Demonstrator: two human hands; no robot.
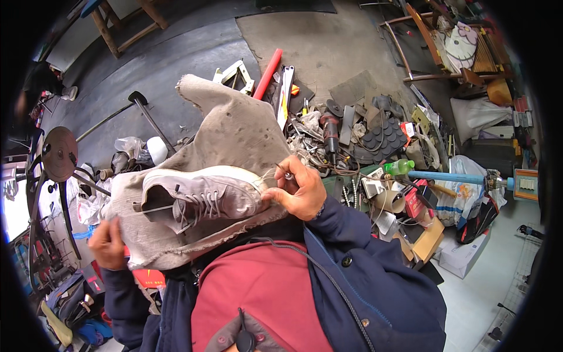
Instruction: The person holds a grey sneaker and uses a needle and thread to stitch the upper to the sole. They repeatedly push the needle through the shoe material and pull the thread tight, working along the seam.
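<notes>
A grey lace-up sneaker [205,196] lies on its side across a worn grey cloth [234,126] over my lap, toe to the right. At the toe, my right hand [302,190] is closed round a small awl-like tool [287,175] with a metal collar, its thumb against the shoe. Thin pale thread [267,175] loops beside the toe cap. A taut white thread [158,209] crosses the shoe's opening toward the left. Left of the heel, my left hand [108,245] is curled closed and blurred by motion; what its fingers hold is not clear.
Beyond the cloth lie an angle grinder [331,135], a red tube [268,73] and heaped scraps. A green bottle [399,167] and a blue pole [446,177] are at right. At left stands a metal stand with a round disc [60,154].
</notes>
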